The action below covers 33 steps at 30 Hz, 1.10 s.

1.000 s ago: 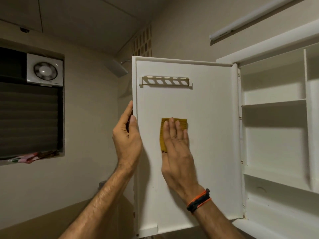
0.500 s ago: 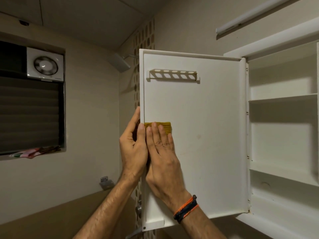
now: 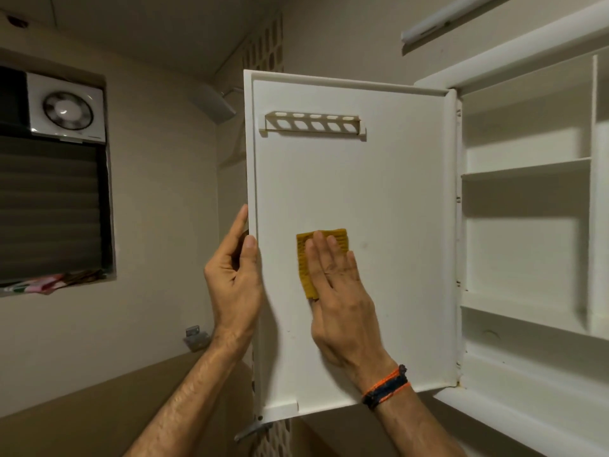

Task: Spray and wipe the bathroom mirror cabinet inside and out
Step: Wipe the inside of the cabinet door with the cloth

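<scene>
The white cabinet door (image 3: 395, 199) stands swung open, its inner face toward me, with a slotted rack (image 3: 313, 124) near its top. My left hand (image 3: 235, 275) grips the door's free left edge, thumb on the inner face and fingers behind. My right hand (image 3: 339, 291) lies flat with straight fingers on a yellow cloth (image 3: 304, 258), pressing it against the door's inner face at mid-height. The cabinet interior (image 3: 524, 245) with its white shelves is open at the right.
An exhaust fan (image 3: 67, 108) sits above a dark louvred window (image 3: 52, 206) on the left wall. A shower head (image 3: 214, 103) shows behind the door. A tube light (image 3: 454, 18) runs above the cabinet. A tap handle (image 3: 252, 430) pokes out below the door.
My right hand slid the yellow cloth rightward from the door's left edge back toward the middle of the inner face. My left hand stays on the door edge.
</scene>
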Tool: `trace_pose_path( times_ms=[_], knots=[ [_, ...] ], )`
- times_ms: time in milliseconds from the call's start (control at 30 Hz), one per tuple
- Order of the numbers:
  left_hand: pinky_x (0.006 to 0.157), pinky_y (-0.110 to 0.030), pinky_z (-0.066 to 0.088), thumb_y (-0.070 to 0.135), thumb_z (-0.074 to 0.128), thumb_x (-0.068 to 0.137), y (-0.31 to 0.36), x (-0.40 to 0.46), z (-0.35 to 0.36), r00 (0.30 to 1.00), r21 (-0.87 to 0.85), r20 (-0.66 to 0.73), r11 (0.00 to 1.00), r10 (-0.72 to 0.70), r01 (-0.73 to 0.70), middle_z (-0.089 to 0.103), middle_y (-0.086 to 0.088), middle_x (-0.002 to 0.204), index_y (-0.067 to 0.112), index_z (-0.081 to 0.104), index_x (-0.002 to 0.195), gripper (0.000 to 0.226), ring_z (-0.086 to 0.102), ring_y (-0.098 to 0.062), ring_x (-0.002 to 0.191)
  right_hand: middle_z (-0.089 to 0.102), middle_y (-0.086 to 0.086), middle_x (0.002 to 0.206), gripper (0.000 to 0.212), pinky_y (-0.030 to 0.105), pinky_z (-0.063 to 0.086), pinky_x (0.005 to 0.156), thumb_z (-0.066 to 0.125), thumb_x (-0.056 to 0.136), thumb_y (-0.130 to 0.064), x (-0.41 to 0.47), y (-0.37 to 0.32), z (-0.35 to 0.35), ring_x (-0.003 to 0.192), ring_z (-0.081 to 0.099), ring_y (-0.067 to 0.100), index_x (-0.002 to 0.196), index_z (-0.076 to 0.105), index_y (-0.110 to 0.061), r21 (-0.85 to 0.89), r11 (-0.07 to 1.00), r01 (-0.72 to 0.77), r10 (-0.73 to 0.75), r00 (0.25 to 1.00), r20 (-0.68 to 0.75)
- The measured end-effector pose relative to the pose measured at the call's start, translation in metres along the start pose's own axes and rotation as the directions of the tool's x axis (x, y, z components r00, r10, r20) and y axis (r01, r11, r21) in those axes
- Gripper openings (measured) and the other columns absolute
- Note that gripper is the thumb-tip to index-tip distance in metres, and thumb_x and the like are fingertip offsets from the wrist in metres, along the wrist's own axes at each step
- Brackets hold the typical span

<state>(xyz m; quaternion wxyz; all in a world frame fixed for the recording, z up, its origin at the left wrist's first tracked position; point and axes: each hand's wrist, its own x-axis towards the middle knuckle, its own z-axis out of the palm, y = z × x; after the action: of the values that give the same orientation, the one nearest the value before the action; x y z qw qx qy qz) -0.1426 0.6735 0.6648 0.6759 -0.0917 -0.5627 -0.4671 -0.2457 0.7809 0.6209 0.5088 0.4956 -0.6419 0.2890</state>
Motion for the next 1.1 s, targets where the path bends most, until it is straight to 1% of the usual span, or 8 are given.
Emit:
trace_pose_path(
  times_ms=[167,367,433,500,667,833,1033,1100],
  knots=[
    [0.108,-0.047,0.043,0.001,0.048,0.099,0.0,0.0,0.001,1.0,0.009,-0.02,1.0,-0.002,0.002,0.057,0.007,0.137,0.016,0.049,0.137,0.041,0.054,-0.013,0.128,0.01,0.007,0.164,0.071,0.044,0.011,0.123,0.037,0.088,-0.01,-0.009,0.039,-0.014,0.151,0.008,0.023,0.155,0.015,-0.007,-0.04,0.996,-0.077,0.076,0.997,-0.031],
    [0.107,-0.039,0.044,0.001,0.047,0.1,-0.001,-0.001,0.001,1.0,0.022,-0.025,1.0,0.012,-0.012,0.058,0.014,0.135,0.018,0.049,0.137,0.041,0.053,-0.009,0.128,0.011,0.006,0.163,0.068,0.043,0.008,0.123,0.035,0.089,-0.006,-0.018,0.085,-0.034,0.151,0.006,0.021,0.155,0.016,-0.006,-0.038,0.975,-0.22,0.217,0.973,-0.074],
    [0.107,-0.043,0.045,0.003,0.047,0.1,-0.003,-0.001,0.0,1.0,0.029,-0.022,1.0,0.009,-0.009,0.057,0.014,0.136,0.015,0.049,0.139,0.041,0.053,-0.01,0.129,0.011,0.005,0.163,0.069,0.043,0.009,0.123,0.035,0.089,-0.005,-0.021,0.1,-0.042,0.152,0.005,0.019,0.155,0.015,-0.007,-0.016,0.958,-0.286,0.284,0.955,-0.084],
    [0.107,-0.047,0.044,0.004,0.047,0.1,-0.003,-0.002,0.0,1.0,0.04,-0.026,0.999,0.01,-0.009,0.057,0.014,0.136,0.016,0.049,0.139,0.041,0.053,-0.011,0.129,0.011,0.003,0.163,0.069,0.044,0.01,0.123,0.035,0.09,-0.004,-0.023,0.11,-0.049,0.151,0.005,0.018,0.155,0.015,-0.008,0.004,0.95,-0.313,0.313,0.946,-0.082],
    [0.107,-0.044,0.044,0.004,0.047,0.1,-0.002,-0.003,0.002,0.999,0.056,-0.028,0.998,0.026,-0.025,0.056,0.01,0.138,0.014,0.049,0.139,0.04,0.052,-0.011,0.129,0.009,0.001,0.163,0.068,0.043,0.008,0.124,0.035,0.091,-0.005,-0.026,0.11,-0.051,0.151,0.003,0.015,0.155,0.014,-0.009,0.042,0.953,-0.301,0.303,0.951,-0.052],
    [0.109,-0.044,0.042,0.004,0.046,0.101,-0.001,-0.003,0.003,0.999,0.064,-0.025,0.997,0.037,-0.035,0.055,0.007,0.139,0.011,0.048,0.14,0.04,0.052,-0.012,0.13,0.008,0.0,0.164,0.069,0.046,0.013,0.123,0.038,0.091,-0.005,-0.054,0.11,-0.049,0.151,0.003,0.016,0.155,0.014,-0.01,0.015,0.955,-0.297,0.297,0.955,-0.006],
    [0.112,-0.045,0.039,0.004,0.045,0.101,-0.002,-0.004,0.004,0.999,0.061,-0.034,0.998,0.024,-0.022,0.053,0.004,0.142,0.008,0.047,0.141,0.04,0.049,-0.011,0.132,0.003,0.002,0.164,0.071,0.049,0.008,0.123,0.036,0.091,-0.008,-0.056,0.086,-0.033,0.152,-0.001,0.02,0.156,0.008,-0.011,0.056,0.928,-0.369,0.372,0.927,-0.047],
    [0.111,-0.044,0.04,0.005,0.045,0.101,-0.002,-0.005,0.004,0.999,0.06,-0.035,0.998,0.024,-0.022,0.053,0.004,0.142,0.008,0.047,0.141,0.04,0.049,-0.011,0.133,0.002,0.003,0.165,0.072,0.05,0.009,0.122,0.036,0.09,-0.009,-0.053,0.072,-0.025,0.152,-0.001,0.021,0.156,0.007,-0.011,0.062,0.93,-0.361,0.364,0.93,-0.046]
  ],
)
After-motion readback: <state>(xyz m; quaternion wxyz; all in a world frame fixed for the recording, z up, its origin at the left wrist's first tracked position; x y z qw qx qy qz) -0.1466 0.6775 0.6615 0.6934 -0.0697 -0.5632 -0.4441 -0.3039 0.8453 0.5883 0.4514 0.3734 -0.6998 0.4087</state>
